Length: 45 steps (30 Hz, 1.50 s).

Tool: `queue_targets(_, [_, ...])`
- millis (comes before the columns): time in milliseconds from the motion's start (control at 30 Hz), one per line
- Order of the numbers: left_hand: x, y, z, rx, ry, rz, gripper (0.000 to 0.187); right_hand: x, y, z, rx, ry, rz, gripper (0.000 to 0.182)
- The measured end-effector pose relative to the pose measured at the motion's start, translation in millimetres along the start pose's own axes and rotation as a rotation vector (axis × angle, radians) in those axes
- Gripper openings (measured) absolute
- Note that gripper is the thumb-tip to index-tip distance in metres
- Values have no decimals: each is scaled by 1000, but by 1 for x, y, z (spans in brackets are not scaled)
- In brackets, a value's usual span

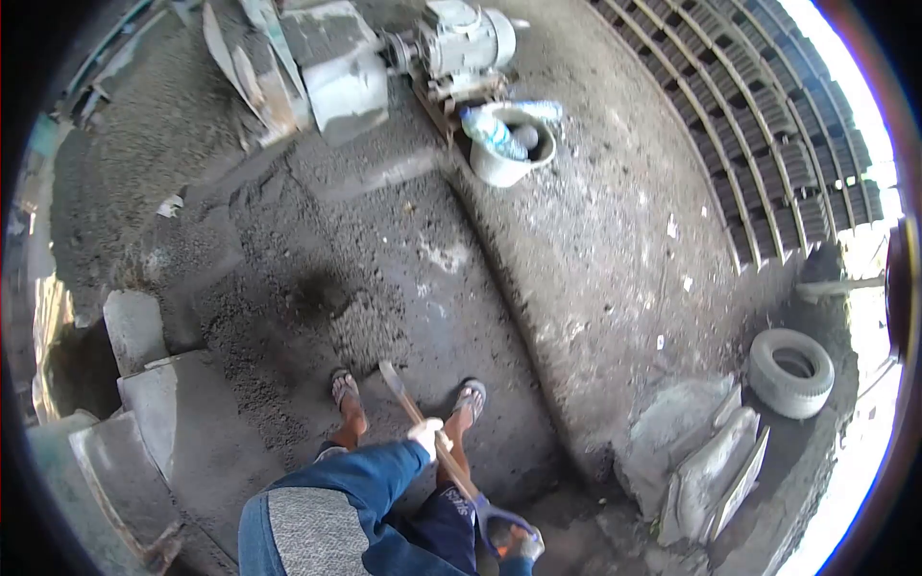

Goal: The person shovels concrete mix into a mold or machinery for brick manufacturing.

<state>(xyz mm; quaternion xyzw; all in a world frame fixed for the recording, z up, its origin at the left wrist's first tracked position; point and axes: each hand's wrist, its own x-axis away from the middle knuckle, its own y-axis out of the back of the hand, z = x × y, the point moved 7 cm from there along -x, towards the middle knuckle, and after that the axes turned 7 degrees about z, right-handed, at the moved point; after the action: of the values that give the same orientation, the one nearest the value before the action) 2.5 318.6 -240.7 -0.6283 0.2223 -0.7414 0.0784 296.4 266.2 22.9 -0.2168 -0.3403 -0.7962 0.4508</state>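
My left hand [427, 437], in a pale glove, is closed round the wooden shaft of a shovel [461, 478]. Lower right, my gloved right hand [525, 545] is closed on the shovel's purple D-shaped handle [501, 526]. The shaft slants up and left between my sandalled feet to a metal socket. Just past the socket lies a heap of grey, grainy material [370, 331], which covers the blade. Dark loose material [254, 331] spreads over the floor to its left.
A motor [466, 38] stands at the top beside a metal chute [346, 91]. A white bucket [499, 171] with plastic bottles sits on a raised ledge. Right are stacked racks [768, 125], a tyre [790, 374] and grey sacks [706, 470]. Metal sheets [149, 413] lie left.
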Motion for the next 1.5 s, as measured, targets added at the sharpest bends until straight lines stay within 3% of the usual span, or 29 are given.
queue_targets(100, [50,-34,58,68,120,-34,20,10,77,38,87,-119,169,15])
queue_targets(200, [105,-72,86,91,182,-90,21,2,102,77,123,-172,316,13])
queue_targets(300, [158,-119,67,30,52,-8,21,-22,71,112,126,-137,513,11])
queue_targets(400, [271,-205,-1,45,-169,101,17,-40,28,153,123,-74,691,10])
queue_targets(467, [296,-223,-65,-44,-351,190,16,-43,9,183,118,-22,771,9])
queue_targets(500, [372,-253,-67,75,-180,147,14,-45,6,203,124,15,796,8])
queue_targets(533, [346,-253,-69,-26,-334,255,16,-44,5,220,114,52,811,8])
queue_targets(600, [277,-251,-86,-264,-402,506,24,-36,19,260,113,128,819,7])
queue_targets(667, [321,-280,-75,-298,-379,593,9,-18,36,300,86,203,826,7])
queue_targets(733, [375,-302,-65,-5,-261,550,7,-3,51,336,17,244,876,6])
queue_targets(767, [355,-302,-66,56,-246,604,7,3,64,349,-146,421,653,18])
queue_targets(800, [365,-304,-64,85,-222,631,6,71,53,386,13,478,658,17])
queue_targets(867, [381,-298,-60,63,-140,654,5,98,66,415,164,569,614,19])
queue_targets(933, [384,-284,-63,8,-78,651,6,136,56,427,74,610,625,18])
queue_targets(1033, [386,-256,-64,-32,16,587,14,181,23,417,-128,608,653,17])
queue_targets(1133, [322,-212,-97,84,27,517,16,195,-35,380,-203,483,727,15])
queue_targets(1200, [300,-185,-131,166,-61,478,19,170,-76,331,87,336,831,12])
queue_targets(1233, [293,-177,-142,131,-115,506,21,179,-109,304,12,240,928,14])
queue_targets(1267, [278,-164,-142,128,-211,396,20,192,-138,280,32,196,987,12])
queue_targets(1367, [223,-128,-110,-21,-290,336,17,168,-200,186,32,127,1114,11])
queue_targets(1400, [194,-108,-102,-70,-302,344,16,165,-206,170,63,62,942,8])
queue_targets(1500, [158,-79,-67,-188,-280,263,10,118,-185,115,45,2,797,8])
